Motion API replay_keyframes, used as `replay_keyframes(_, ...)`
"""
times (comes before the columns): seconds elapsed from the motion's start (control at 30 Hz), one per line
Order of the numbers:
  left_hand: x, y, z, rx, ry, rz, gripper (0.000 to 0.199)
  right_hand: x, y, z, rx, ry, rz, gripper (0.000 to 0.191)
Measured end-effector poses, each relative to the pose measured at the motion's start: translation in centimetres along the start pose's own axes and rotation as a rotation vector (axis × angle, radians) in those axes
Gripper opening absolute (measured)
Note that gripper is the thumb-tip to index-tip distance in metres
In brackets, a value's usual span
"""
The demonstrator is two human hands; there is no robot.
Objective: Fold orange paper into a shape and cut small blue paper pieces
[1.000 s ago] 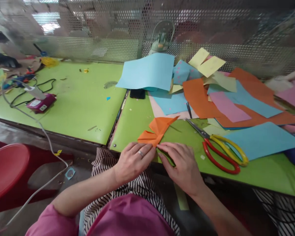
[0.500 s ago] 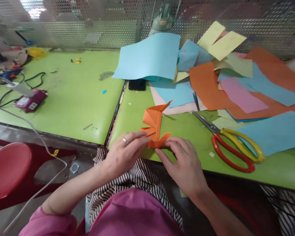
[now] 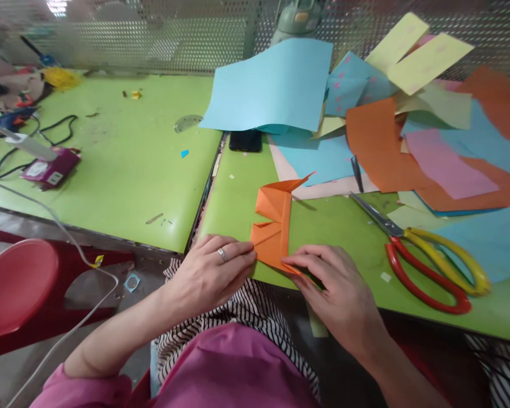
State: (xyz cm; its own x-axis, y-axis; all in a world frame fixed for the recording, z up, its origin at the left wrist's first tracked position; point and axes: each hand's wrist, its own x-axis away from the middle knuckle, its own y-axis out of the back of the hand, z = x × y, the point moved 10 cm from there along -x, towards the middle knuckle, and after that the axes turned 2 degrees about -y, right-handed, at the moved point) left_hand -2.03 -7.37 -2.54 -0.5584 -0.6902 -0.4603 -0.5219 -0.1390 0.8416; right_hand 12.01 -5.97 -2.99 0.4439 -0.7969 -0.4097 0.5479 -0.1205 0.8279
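Note:
Before me on the green table lies a folded orange paper [image 3: 274, 241], with two layered flaps to the left of a straight strip and a pointed tip at its upper right. My right hand [image 3: 338, 283] pinches its lower right corner between thumb and fingers. At the lower left edge rests my left hand [image 3: 221, 263], a ring on one finger; its fingers are stretched out and the tips touch the paper, while its thumb is hidden. Scissors [image 3: 393, 229] with one red and one yellow handle lie to the right, blades partly apart.
Coloured paper sheets pile up at the back right, a large blue sheet [image 3: 272, 85] among them, partly over a dark phone [image 3: 245, 141]. A small dark tool [image 3: 357, 173] lies near the scissors' tips. Leftward are a purple power adapter [image 3: 53, 169] and a red stool [image 3: 19, 283].
The lower flap, raised and curled before, now lies flatter. My left hand has drawn back to the paper's edge; my right hand has moved down to the lower right corner. The view has shifted slightly.

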Motion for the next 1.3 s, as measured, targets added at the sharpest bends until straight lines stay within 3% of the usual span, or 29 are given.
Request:
replay_keyframes(0.1, 0.1, 0.0, 0.1, 0.013, 0.006, -0.006, 0.018, -0.3, -0.1, 0.0, -0.003, -0.036, 0.005, 0.013)
replay_keyframes(0.33, -0.4, -0.7, 1.8, 0.090, 0.246, -0.029, 0.013, -0.4, -0.3, -0.1, 0.050, -0.087, -0.007, 0.015)
replay_keyframes(0.57, -0.6, -1.2, 1.7, 0.070, 0.293, 0.000, 0.011, -0.5, -0.8, -0.5, 0.030, -0.105, 0.066, 0.017)
replay_keyframes(1.3, -0.3, -1.7, 2.1, 0.057, 0.416, 0.043, 0.011, -0.9, -1.2, -1.2, 0.032, -0.204, 0.042, 0.013)
